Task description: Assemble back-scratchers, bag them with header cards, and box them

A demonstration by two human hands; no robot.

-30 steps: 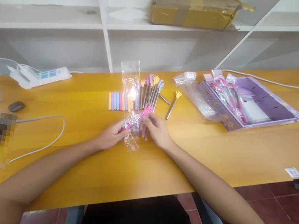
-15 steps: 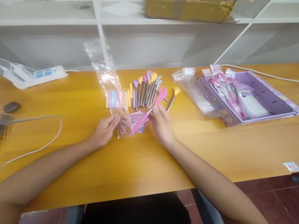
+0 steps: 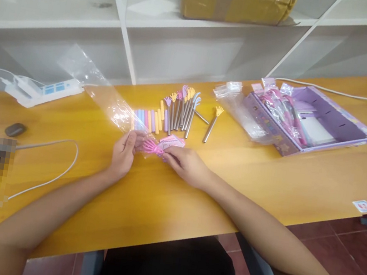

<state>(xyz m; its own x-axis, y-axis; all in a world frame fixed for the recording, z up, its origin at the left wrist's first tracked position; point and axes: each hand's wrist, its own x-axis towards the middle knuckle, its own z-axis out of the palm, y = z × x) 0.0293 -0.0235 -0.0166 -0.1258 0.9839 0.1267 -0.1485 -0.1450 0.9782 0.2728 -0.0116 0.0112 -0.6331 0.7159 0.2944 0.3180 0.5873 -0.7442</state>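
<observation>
Turned leftward in the right hand's (image 3: pixel 189 165) pinch, the pink scratcher's prongs (image 3: pixel 150 146) could be snagged on the plastic bag (image 3: pixel 108 104) gripped by the left hand (image 3: pixel 123 152).

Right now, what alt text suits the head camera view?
The left hand holds a clear plastic bag, the right hand a pink back scratcher. Beyond, on a wooden table, lie hand-tipped metal rods and a purple box.

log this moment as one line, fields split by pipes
left hand: holds clear bag | right hand: holds pink hand-shaped scratcher at bag's near end | nearby: cards, purple box
</observation>
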